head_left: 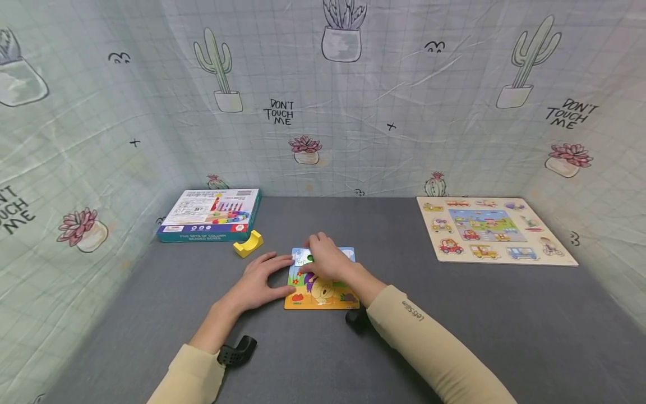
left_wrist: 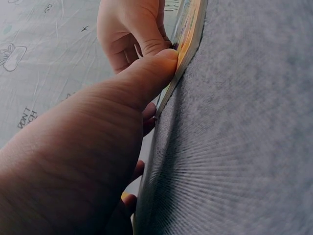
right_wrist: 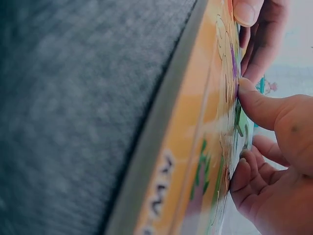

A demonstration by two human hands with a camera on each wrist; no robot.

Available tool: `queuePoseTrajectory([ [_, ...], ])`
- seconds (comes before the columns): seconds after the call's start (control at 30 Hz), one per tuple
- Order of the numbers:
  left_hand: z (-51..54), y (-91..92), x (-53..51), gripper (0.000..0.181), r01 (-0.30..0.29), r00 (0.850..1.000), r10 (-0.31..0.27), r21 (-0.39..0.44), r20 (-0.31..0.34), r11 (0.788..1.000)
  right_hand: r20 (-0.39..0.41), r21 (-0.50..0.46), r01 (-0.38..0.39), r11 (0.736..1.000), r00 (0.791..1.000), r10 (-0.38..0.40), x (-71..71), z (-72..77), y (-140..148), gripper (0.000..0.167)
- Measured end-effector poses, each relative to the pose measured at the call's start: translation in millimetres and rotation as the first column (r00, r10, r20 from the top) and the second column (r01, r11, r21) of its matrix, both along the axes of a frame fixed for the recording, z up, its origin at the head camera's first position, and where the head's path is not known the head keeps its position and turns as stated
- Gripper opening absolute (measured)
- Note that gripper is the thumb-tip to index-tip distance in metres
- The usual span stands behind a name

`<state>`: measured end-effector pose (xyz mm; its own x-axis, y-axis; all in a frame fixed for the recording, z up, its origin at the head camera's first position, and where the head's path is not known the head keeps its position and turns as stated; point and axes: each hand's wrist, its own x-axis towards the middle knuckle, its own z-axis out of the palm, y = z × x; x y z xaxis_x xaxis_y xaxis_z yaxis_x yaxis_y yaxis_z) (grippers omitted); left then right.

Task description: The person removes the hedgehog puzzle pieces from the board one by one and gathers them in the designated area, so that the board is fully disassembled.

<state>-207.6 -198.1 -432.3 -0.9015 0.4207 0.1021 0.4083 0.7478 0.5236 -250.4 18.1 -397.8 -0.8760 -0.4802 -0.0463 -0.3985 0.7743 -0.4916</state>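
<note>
A small colourful jigsaw puzzle board (head_left: 298,303) lies flat on the grey table, its orange lower part nearest me. My left hand (head_left: 259,283) rests at its left side, thumb and fingers spread; in the left wrist view the thumb (left_wrist: 151,73) touches the board's edge. My right hand (head_left: 328,258) reaches over the board's upper part. Between its thumb and curled fingers it holds a light puzzle piece (head_left: 301,256) with a green patch, at the board's surface. In the right wrist view, the thumb (right_wrist: 264,107) and fingertips touch the picture side. The palm hides part of the board.
A yellow curved block (head_left: 248,244) lies left of the board, beside a flat teal-edged box (head_left: 209,216). On the right, at the back, is a wooden picture board (head_left: 487,230) with vehicles. A patterned cloth (head_left: 343,112) hangs behind the table.
</note>
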Motion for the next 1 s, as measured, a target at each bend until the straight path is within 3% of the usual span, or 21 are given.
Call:
queuePoseTrajectory([
  [0.33,-0.3,-1.2,-1.1,0.067,0.012,1.000,-0.012,0.004,-0.006,1.000,-0.008,-0.039,-0.027,0.999,1.000,0.026,1.6,-0.2,3.4,0.052],
  [0.67,-0.3,-1.7,-0.6,0.068,0.000,1.000,0.000,0.008,0.011,1.000,-0.080,-0.064,-0.067,0.996,0.995,0.062,5.6,5.9,5.2,0.036],
  [1.0,-0.7,-1.1,-0.5,0.068,-0.008,1.000,0.008,0.003,0.016,1.000,-0.086,-0.170,-0.073,0.983,0.995,0.060,7.5,7.3,5.6,0.023],
])
